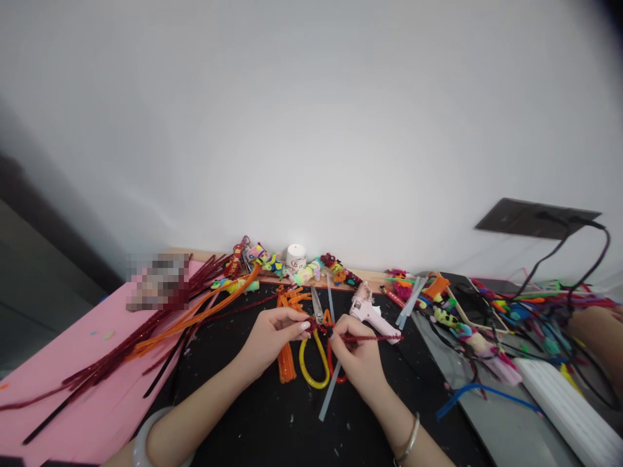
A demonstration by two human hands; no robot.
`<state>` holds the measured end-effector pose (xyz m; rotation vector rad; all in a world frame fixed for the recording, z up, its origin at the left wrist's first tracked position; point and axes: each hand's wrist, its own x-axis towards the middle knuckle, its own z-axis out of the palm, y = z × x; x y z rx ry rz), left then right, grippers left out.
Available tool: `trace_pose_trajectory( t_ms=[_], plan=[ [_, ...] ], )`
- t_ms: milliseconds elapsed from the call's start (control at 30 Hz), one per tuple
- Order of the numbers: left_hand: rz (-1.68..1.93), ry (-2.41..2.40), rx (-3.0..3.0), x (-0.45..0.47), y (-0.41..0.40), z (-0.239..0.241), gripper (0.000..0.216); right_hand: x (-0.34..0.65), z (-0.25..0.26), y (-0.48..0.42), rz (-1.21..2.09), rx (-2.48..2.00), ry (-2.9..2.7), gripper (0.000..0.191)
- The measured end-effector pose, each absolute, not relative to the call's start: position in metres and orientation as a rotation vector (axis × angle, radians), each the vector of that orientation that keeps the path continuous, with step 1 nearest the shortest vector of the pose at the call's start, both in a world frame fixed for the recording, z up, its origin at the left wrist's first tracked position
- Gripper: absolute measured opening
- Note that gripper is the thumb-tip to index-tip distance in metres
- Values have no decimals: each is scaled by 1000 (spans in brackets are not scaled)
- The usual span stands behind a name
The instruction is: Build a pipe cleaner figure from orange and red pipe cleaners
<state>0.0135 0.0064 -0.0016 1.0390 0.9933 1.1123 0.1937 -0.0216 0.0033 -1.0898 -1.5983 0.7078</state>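
Between my two hands runs a dark red tinsel pipe cleaner (372, 338), its free end sticking out to the right. My left hand (280, 334) pinches one part of it with thumb and forefinger. Close by, my right hand (354, 347) is closed around another part. Just behind the fingers, scissors (314, 370) with yellow and red handles lie on the black mat (263, 421). A bundle of orange pipe cleaners (287, 363) lies beside my left hand. Under my right hand, a translucent glue stick (329, 392) is partly hidden.
A pale pink glue gun (374, 316) lies right of centre. Red and orange pipe cleaners spread over a pink board (117, 383) at left. A white cup (296, 256) and colourful figures line the wall. At right are a white power strip (569, 408), cables and another person's arm (601, 337).
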Motion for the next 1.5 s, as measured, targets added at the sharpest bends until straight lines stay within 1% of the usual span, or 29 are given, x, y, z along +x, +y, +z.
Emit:
trace_pose_trajectory(
  t_ms=[167,733,1000,1233,1500],
  plan=[
    [1118,988,941,15,6,1,35,194,3,-22,629,-1023,-1702,25],
    [1150,919,804,15,7,1,37,190,-2,-24,602,-984,-1802,24],
    [1167,928,829,15,6,-1,33,188,-7,-24,623,-967,-1828,24],
    [1222,952,891,16,4,-6,23,186,-6,-24,604,-950,-1845,23],
    [1237,972,906,20,0,1,22,185,-10,-22,586,-937,-1854,22]
  ],
)
